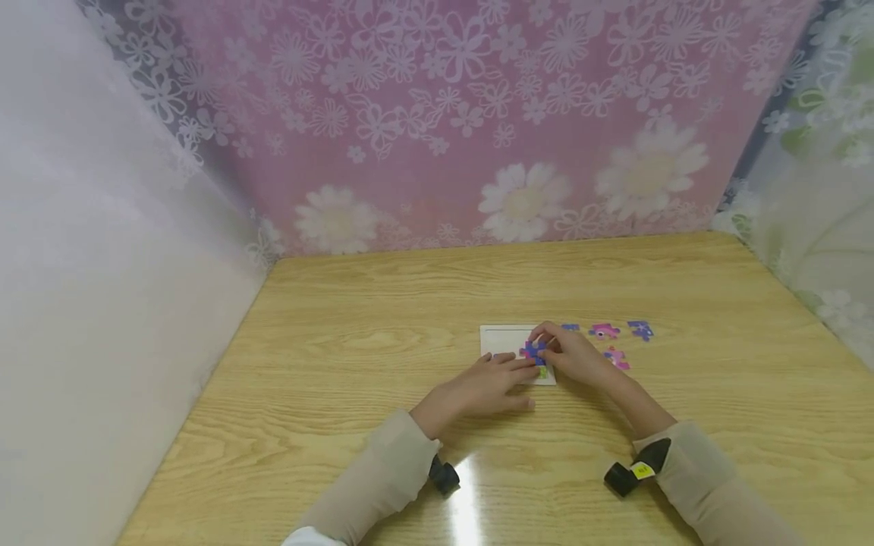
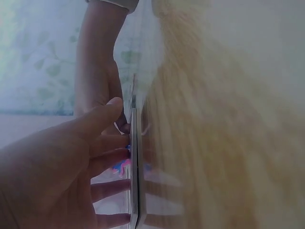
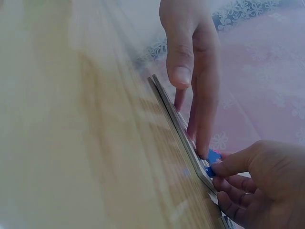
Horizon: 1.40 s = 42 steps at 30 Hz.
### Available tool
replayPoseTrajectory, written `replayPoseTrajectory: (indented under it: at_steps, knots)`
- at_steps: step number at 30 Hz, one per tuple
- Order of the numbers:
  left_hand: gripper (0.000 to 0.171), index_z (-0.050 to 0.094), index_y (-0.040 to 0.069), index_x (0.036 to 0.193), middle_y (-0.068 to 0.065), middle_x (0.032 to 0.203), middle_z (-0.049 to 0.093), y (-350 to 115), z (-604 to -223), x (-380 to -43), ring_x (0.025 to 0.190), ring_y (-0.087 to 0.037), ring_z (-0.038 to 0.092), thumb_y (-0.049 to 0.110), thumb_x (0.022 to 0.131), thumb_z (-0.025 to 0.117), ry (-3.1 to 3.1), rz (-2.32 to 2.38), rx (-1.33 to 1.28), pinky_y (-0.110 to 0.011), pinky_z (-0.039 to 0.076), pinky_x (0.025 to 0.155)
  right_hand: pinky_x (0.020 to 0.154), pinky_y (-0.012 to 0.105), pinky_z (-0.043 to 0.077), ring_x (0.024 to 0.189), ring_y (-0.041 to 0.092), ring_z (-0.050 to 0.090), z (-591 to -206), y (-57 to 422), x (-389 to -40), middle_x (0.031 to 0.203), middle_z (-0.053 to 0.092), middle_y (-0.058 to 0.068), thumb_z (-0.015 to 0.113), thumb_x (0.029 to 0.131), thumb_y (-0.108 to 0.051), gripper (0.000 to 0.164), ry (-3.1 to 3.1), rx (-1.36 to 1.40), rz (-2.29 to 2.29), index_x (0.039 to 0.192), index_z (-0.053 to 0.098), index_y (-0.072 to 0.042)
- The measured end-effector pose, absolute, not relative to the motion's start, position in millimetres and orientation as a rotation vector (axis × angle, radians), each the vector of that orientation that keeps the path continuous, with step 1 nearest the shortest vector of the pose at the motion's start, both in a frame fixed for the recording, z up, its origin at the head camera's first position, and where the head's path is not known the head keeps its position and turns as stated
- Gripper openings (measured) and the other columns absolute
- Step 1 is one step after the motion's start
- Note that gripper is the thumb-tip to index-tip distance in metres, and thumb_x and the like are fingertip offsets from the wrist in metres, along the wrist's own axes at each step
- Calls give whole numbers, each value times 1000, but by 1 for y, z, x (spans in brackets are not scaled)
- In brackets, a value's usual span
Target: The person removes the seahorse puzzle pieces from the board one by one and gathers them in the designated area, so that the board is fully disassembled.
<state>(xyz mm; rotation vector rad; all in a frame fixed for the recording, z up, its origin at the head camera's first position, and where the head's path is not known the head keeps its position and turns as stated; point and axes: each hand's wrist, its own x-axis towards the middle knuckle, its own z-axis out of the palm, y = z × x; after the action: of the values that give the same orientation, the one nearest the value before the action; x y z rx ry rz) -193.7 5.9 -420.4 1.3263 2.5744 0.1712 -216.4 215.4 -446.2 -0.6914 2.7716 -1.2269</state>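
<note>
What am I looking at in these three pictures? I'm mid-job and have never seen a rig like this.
There is no robot here: a person's bare left hand and right hand do the work. The head picture looks forward and down from the person's head. The other two are taken from the left and right wrists, so the wooden table looks turned on its side and the white board shows nearly edge-on. The board lies on the table, with loose puzzle pieces to its right in the head picture. The left hand rests on the board, fingers extended. The right hand pinches a blue-and-pink piece at the board's right side.
</note>
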Motion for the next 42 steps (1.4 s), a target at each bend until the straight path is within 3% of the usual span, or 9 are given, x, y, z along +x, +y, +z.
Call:
replayPoseTrajectory:
  at_steps: [9,20,26,34,42]
  knots:
    - [60,30,20,145,7,148,23,8,-423,-195,135,-22,20,52,94,38,2604,100,1297,-46,20,104,69,44,48,83,29,59,-441,213,-216,94,60,13,55,88,6,20,2789,-694,-1230,104,55,-6]
    - [60,32,22,144,10,148,23,9,-423,-194,134,-21,22,53,93,40,2624,55,1277,-45,21,104,66,38,47,81,27,58,-431,211,-214,98,60,15,53,87,7,21,2837,-600,-1313,103,58,-6]
    - [61,31,22,145,10,149,22,8,-423,-194,135,-19,19,53,93,39,2615,71,1276,-44,19,105,58,33,47,80,27,58,-427,216,-214,100,59,19,52,87,6,21,2826,-604,-1324,104,57,-5]
    - [57,34,20,144,8,148,24,7,-423,-194,135,-20,20,48,95,41,2616,162,1294,-44,20,105,65,35,47,79,26,57,-422,227,-213,100,59,17,52,88,6,20,2829,-627,-1323,106,57,-2]
    - [56,35,20,143,8,147,26,7,-423,-194,135,-21,20,48,95,41,2631,172,1291,-43,19,105,60,31,49,79,26,57,-418,242,-212,102,59,16,51,90,4,21,2837,-577,-1315,109,56,-3]
